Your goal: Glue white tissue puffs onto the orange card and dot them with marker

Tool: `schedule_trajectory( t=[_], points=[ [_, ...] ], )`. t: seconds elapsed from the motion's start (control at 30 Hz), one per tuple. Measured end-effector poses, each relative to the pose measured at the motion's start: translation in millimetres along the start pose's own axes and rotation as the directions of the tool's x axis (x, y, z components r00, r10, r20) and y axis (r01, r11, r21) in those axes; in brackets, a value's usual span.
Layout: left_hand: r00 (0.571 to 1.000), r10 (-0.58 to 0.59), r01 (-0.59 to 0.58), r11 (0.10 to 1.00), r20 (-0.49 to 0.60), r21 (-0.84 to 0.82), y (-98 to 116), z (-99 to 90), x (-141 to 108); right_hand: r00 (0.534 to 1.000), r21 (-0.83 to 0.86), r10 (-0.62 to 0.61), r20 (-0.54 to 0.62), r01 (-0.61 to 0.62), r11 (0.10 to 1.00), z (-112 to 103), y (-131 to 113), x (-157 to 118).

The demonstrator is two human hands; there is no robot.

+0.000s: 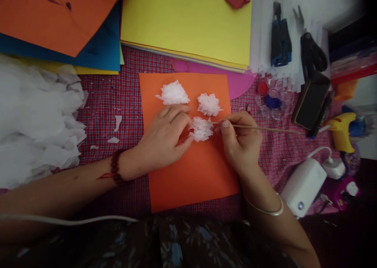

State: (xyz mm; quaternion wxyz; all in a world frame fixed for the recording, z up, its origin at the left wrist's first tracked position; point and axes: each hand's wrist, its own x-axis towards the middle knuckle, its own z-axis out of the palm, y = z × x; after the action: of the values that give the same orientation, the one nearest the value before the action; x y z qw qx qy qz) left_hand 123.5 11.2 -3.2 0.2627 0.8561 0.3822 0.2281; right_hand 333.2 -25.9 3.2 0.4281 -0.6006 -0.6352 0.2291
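An orange sheet of paper lies before me with three ruffled clusters of white tissue paper on it. The upper left cluster is just beyond my left fingers; the upper right cluster sits apart from both hands. At the lower cluster, my left hand has its thumb and curled forefinger against the left edge. My right hand pinches a thin wooden stick. The stick's tip reaches the lower cluster's right side, and its long end points right.
Loose white tissue pieces are heaped at left on the checked cloth. Yellow paper is stacked at the back. To the right are a stapler, scissors, a phone, a yellow glue gun and a white power bank.
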Motion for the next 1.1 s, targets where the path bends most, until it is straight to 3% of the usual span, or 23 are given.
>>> schedule_trajectory(
  t=[0.43, 0.73, 0.83, 0.97, 1.1],
  points=[
    [0.993, -0.003, -0.004, 0.998, 0.119, 0.061, 3.1, 0.4, 0.8, 0.994, 0.067, 0.045, 0.1, -0.052, 0.996, -2.3, 5.0, 0.9],
    [0.996, 0.004, -0.006, 1.0, 0.088, 0.023, 2.7, -1.5, 1.0, 0.99, 0.077, 0.073, 0.12, -0.083, 0.994, -2.9, 2.2, 2.2],
    [0.997, 0.003, -0.002, 1.0, 0.078, -0.01, 2.1, -2.7, 1.0, 0.993, 0.173, 0.108, 0.054, -0.116, 0.978, 0.0, 4.5, 0.5],
    [0.996, -0.001, 0.0, 1.0, 0.09, 0.011, 1.2, -2.8, 0.9, 0.978, 0.335, 0.163, -0.133, -0.111, 0.936, 2.4, 9.1, -1.6],
    [0.994, 0.011, -0.018, 0.998, 0.106, 0.06, 0.5, -2.5, 0.6, 0.977, 0.242, 0.157, -0.147, -0.118, 0.963, -0.8, 8.0, -1.2]
  ],
)
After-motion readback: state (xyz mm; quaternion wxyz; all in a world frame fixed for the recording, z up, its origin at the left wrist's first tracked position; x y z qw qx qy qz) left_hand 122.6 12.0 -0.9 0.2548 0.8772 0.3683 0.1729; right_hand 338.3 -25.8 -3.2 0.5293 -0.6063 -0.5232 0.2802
